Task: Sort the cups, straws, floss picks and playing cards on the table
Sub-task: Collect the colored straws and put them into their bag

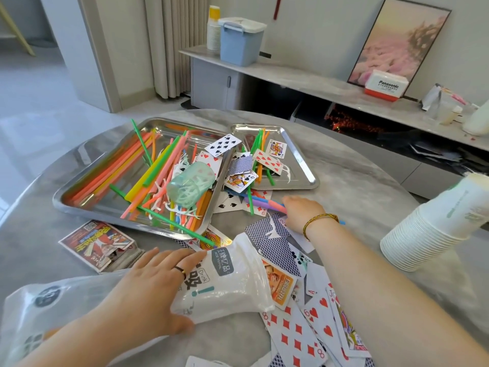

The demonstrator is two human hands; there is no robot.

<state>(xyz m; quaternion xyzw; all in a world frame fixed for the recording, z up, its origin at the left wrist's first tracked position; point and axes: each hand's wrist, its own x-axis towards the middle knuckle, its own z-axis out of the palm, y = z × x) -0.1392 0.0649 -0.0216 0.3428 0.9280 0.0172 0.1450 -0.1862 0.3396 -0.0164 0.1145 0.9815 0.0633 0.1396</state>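
Observation:
My left hand [148, 287] grips a white plastic straw bag [225, 282] at the table's near side. My right hand [301, 213] reaches to the table's middle, its fingers closed around a bundle of purple, blue and pink straws [264, 203]. A large steel tray [87, 178] holds many coloured straws [148, 170], white floss picks [182, 210] and a pale green floss-pick tub [189, 185]. A smaller steel tray [301, 165] carries straws and cards. Playing cards [299, 329] lie scattered across the near right. A tall stack of white paper cups [434, 229] lies tilted at the right.
A red card box [98, 243] lies left of the bag. A clear plastic bag [34, 313] covers the near left corner. Behind the round grey table stands a low cabinet with a blue bin [240, 43], more cups [213, 30] and a tissue box [385, 84].

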